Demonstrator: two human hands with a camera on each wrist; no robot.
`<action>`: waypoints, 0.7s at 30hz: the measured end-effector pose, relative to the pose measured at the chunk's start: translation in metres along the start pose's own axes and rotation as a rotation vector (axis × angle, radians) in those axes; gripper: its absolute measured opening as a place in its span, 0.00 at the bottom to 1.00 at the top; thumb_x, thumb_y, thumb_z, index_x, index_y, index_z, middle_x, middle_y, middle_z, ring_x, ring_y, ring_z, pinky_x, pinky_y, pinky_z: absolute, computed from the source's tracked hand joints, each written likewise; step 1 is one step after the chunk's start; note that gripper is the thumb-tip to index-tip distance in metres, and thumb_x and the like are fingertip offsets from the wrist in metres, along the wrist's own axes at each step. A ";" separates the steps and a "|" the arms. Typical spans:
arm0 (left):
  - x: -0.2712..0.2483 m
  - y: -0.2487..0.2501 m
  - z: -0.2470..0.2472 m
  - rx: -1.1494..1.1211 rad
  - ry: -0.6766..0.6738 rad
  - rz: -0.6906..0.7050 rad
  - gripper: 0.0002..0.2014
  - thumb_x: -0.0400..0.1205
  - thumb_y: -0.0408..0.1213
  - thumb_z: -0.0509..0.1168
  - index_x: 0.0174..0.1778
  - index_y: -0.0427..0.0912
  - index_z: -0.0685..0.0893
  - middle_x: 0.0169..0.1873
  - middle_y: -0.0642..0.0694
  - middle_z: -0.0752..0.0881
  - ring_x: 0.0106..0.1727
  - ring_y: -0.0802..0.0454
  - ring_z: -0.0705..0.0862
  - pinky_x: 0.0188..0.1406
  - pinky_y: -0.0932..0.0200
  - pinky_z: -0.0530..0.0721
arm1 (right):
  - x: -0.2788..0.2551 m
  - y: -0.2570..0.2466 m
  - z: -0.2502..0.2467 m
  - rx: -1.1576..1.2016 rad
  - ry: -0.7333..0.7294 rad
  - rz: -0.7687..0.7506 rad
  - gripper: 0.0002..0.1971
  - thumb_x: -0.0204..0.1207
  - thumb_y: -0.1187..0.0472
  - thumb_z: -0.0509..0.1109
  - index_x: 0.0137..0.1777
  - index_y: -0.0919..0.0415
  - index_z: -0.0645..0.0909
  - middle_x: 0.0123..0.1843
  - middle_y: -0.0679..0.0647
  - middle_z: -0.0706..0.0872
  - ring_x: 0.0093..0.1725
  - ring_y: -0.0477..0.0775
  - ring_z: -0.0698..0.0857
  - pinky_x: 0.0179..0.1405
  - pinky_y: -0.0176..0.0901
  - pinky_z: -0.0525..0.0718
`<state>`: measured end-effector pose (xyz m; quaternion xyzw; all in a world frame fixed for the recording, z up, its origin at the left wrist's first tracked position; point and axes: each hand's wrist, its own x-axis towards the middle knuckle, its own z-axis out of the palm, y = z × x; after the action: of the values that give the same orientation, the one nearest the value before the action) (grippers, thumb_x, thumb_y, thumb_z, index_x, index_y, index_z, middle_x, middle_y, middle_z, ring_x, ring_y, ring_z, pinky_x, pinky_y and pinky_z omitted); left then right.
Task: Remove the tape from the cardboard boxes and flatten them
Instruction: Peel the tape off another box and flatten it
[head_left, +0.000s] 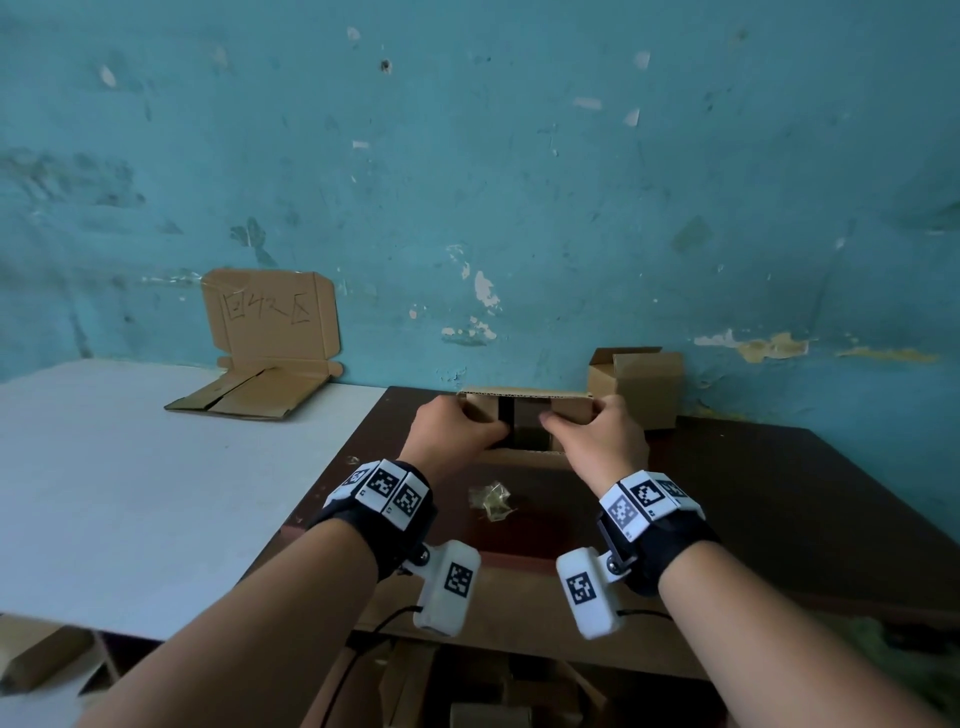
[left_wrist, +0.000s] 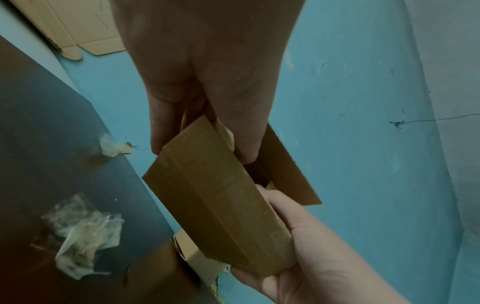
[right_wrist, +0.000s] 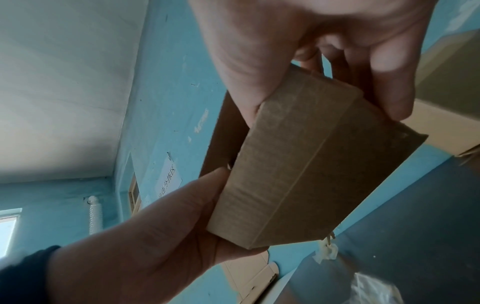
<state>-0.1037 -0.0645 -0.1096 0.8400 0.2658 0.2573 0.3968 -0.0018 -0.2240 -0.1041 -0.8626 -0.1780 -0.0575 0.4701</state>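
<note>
Head view shows both hands raised over the far part of a dark brown bench (head_left: 753, 493), sharing one small cardboard box (head_left: 527, 415). The left hand (head_left: 452, 431) has its grip clamped on the box's left end, fingers curled over the top edge and thumb beneath; the right hand (head_left: 597, 441) has its grip clamped on the right end in the same way. The box's opening faces the person, with a dark gap between two inner flaps and a top flap edge running level between the two hands.

From the left wrist view, the box (left_wrist: 215, 197) hangs clear of the bench, its long creased side facing the camera and one flap standing out on the wall side. The right wrist view shows the same box (right_wrist: 298, 164) pinched at opposite corners.

On the bench, just nearer than the box, lies a crumpled wad of clear tape (head_left: 491, 500), apart from both hands. A second open box (head_left: 636, 387) stands at the bench's back edge against the blue wall (head_left: 519, 182), just right of the held box. To the left, a white bench (head_left: 130, 467) butts against the brown one; at its far edge lies a flattened box (head_left: 249, 400), below a cardboard sign (head_left: 270, 317) leaning on the wall. Between the flattened box and the white bench's near edge the surface is bare.
</note>
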 end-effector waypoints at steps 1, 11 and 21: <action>0.000 -0.001 0.000 -0.011 -0.010 0.001 0.13 0.73 0.49 0.77 0.40 0.42 0.90 0.37 0.48 0.91 0.40 0.55 0.88 0.33 0.63 0.80 | 0.000 0.001 -0.001 -0.004 -0.001 -0.004 0.27 0.70 0.36 0.79 0.59 0.53 0.77 0.49 0.49 0.86 0.47 0.57 0.87 0.46 0.48 0.86; 0.004 -0.010 -0.006 -0.169 -0.102 0.039 0.08 0.78 0.40 0.71 0.47 0.40 0.92 0.40 0.42 0.93 0.35 0.53 0.86 0.33 0.64 0.82 | 0.003 0.003 -0.006 0.010 -0.026 -0.041 0.26 0.74 0.39 0.78 0.62 0.55 0.77 0.49 0.50 0.85 0.45 0.56 0.84 0.43 0.46 0.81; 0.001 -0.009 -0.008 -0.269 -0.196 0.103 0.07 0.70 0.42 0.65 0.28 0.50 0.86 0.32 0.50 0.86 0.40 0.48 0.85 0.50 0.48 0.85 | 0.006 0.015 -0.011 0.114 -0.041 -0.016 0.24 0.74 0.42 0.79 0.62 0.54 0.77 0.53 0.51 0.87 0.50 0.56 0.87 0.46 0.47 0.84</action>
<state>-0.1102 -0.0544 -0.1118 0.8129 0.1459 0.2274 0.5160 0.0095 -0.2392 -0.1079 -0.8339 -0.1974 -0.0333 0.5143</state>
